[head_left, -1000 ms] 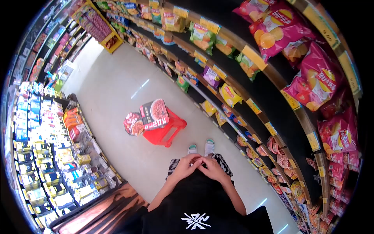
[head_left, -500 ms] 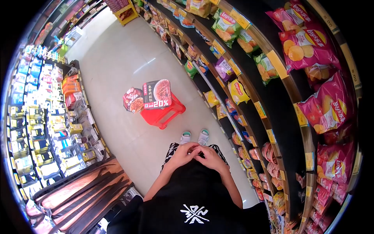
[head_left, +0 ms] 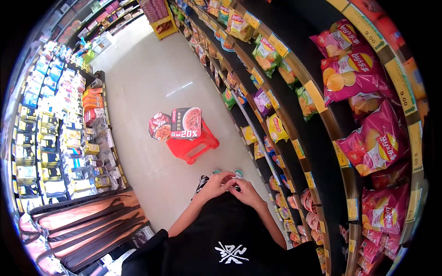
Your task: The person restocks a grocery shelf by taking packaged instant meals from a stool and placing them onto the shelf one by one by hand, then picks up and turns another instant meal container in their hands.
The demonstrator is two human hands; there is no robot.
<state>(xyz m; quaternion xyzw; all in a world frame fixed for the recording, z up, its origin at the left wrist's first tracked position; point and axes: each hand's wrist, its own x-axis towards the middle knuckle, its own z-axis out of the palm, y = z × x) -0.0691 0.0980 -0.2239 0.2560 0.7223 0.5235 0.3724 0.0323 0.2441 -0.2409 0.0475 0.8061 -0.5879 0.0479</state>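
My left hand (head_left: pixel 216 185) and my right hand (head_left: pixel 246 192) meet in front of my black shirt (head_left: pixel 207 230), with fingers bent and fingertips together. Whether anything small is between the fingers is too small to tell. Beyond them on the floor stands a red plastic stool (head_left: pixel 192 148). Two food packages lie on it: a dark box marked 20% (head_left: pixel 186 123) and, to its left, a package with a food picture (head_left: pixel 159 126).
Shelves of chip bags (head_left: pixel 357 73) and bowl-shaped packages (head_left: pixel 313 221) curve along the right. Hanging packaged goods (head_left: pixel 50 156) line the left. A yellow display rack (head_left: pixel 162 27) stands at the far end of the tiled floor (head_left: pixel 138 92).
The view has shifted and turned, so the shelves and stool sit differently in it. My hands stay together at my front and now cover more of my feet.
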